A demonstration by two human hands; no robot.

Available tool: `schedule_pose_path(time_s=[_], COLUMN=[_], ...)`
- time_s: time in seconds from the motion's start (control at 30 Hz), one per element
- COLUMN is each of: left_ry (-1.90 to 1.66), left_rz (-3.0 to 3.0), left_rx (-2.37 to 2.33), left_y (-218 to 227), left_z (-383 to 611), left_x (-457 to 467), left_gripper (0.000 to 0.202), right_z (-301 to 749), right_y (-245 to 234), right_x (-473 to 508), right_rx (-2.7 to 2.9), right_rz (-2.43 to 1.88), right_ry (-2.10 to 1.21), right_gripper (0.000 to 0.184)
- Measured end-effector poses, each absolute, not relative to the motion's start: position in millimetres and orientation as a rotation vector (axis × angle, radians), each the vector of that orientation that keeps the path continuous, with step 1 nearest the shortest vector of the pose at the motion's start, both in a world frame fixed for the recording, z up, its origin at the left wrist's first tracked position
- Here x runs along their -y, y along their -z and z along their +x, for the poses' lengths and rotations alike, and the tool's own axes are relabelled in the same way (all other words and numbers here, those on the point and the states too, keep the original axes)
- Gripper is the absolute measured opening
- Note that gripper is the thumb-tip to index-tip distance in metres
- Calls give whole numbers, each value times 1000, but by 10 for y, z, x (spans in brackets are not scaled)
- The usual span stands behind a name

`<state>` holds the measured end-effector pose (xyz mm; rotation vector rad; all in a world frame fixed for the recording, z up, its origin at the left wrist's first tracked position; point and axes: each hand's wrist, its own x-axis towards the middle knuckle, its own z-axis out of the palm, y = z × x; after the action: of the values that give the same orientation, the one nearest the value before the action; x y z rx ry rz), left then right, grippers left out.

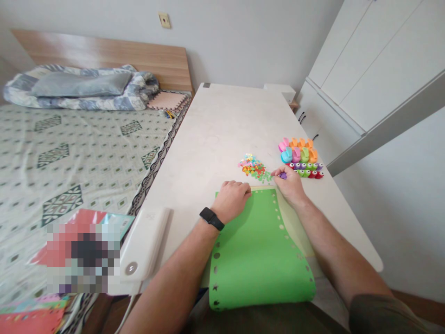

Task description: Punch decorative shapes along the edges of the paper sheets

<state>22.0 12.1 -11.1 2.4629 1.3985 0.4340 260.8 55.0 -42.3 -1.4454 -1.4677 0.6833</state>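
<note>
A green foam sheet (259,250) with punched holes along its edges lies on the white table (222,130), hanging over the near edge. My left hand (232,198), with a black watch on the wrist, rests as a loose fist on the sheet's far left corner. At the far right corner my right hand (289,183) is closed on a small purple punch (282,176). Just beyond lies a pile of small coloured cut-outs (254,168).
Several coloured craft punches (301,157) stand in rows at the table's right edge. A white device (144,243) lies at the near left. A bed with a patterned cover (69,153) runs along the left; coloured sheets (83,232) lie on it. White cupboards (365,60) stand at right.
</note>
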Motion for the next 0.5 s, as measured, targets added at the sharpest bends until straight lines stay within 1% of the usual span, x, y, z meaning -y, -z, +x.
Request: schedule_pose_path(time_s=[0.5], left_ry=[-437], left_rz=[2477], left_rx=[-1400], left_y=[132], left_z=[220], left_x=[-127], left_gripper=[19], right_z=[2752], right_y=[431], right_x=[-593], right_rx=[1378], right_rz=[-1479], right_ry=[-682], right_gripper=[18])
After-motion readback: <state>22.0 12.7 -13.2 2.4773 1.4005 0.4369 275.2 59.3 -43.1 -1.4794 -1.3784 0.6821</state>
